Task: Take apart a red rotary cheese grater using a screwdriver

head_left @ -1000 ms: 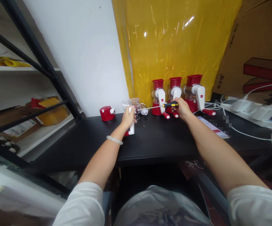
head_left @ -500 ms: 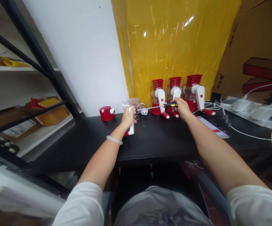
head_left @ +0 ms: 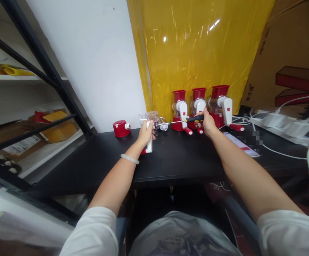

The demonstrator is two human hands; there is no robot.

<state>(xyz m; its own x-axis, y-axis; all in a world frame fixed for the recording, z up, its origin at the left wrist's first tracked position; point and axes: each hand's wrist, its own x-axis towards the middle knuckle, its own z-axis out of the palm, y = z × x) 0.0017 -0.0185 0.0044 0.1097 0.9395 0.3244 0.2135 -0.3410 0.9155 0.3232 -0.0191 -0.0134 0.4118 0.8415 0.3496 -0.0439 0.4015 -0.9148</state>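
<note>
Right of the white crank handle clamped in the left hand, the right hand has shifted its loose grip around the screwdriver, whose shaft reaches that handle, suggesting regripping between turns.

A white panel and glossy yellow sheet are rising behind the far edge of the black tabletop, the sheet catching glints; printed cardboard is standing beyond the far right corner, and black-framed shelving is flanking the left edge.

one head-worn camera looks forward and down at the nearby tabletop and hands.
</note>
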